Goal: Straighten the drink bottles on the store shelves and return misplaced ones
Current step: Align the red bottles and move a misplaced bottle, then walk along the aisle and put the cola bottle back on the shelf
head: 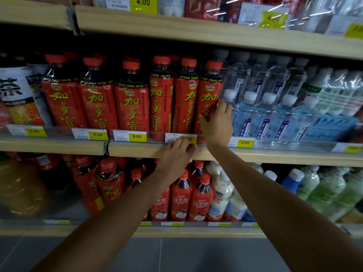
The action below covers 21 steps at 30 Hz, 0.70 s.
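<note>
Red-capped, red-labelled drink bottles [129, 99] upright in a row on the middle shelf [59, 146]

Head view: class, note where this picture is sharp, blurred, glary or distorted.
Head view: the red tea bottles are sharp; head view: the orange bottle lower left is blurred; head view: glare streaks the wrapped packs top right; head view: the shelf edge bows.

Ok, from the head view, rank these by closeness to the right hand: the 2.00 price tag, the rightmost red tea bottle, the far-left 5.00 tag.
1. rightmost red tea bottle: the right hand grips it.
2. 2.00 price tag: just to the hand's lower right, on the rail.
3. far-left 5.00 tag: far left along the same rail.
</note>
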### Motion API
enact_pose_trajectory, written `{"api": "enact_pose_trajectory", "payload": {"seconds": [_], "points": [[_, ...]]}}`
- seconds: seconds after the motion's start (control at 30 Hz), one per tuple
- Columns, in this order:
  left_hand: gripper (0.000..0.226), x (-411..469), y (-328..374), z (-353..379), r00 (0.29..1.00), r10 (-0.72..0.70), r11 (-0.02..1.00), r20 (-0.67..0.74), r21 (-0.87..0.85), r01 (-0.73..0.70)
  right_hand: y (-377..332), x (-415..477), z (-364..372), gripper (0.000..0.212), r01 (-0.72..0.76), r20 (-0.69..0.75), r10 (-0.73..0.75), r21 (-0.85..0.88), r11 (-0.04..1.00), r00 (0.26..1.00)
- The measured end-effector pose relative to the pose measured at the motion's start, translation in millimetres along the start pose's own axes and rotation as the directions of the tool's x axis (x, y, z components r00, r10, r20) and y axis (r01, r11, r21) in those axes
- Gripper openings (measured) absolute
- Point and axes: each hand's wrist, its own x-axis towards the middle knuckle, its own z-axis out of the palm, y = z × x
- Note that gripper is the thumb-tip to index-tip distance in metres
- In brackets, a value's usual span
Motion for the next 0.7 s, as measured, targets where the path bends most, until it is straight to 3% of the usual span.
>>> {"api": "enact_pose_trajectory", "payload": {"seconds": [0.17,0.3,0.57,0.7], "points": [[0.048,1.3,1.4,-3.4,0.999,-0.022,1.0,0.029,-0.021,0.023,10.7,-4.6,-9.0,0.042,0.058,0.051,-0.055,-0.066,0.996,0.997],[0.046,1.9,6.8,-8.7,0.995,-0.052,0.999,0.083,-0.004,0.052,24.2,-17.3,-22.5,0.022,0.22,0.09,-0.209,-0.133,0.966,0.974],[0.049,2.7,28.5,-21.1,0.937,-0.199,0.975,0.289,-0.036,0.219,67.2,-50.8,-47.8,0.013,0.447,0.29,-0.377,-0.237,0.862,0.88],[0.061,4.6,41.6,-28.8,0.9,-0.267,0.958,0.344,-0.01,0.288,91.1,-58.6,-55.1,0.024,0.521,0.446,-0.375,-0.267,0.81,0.813]]}}
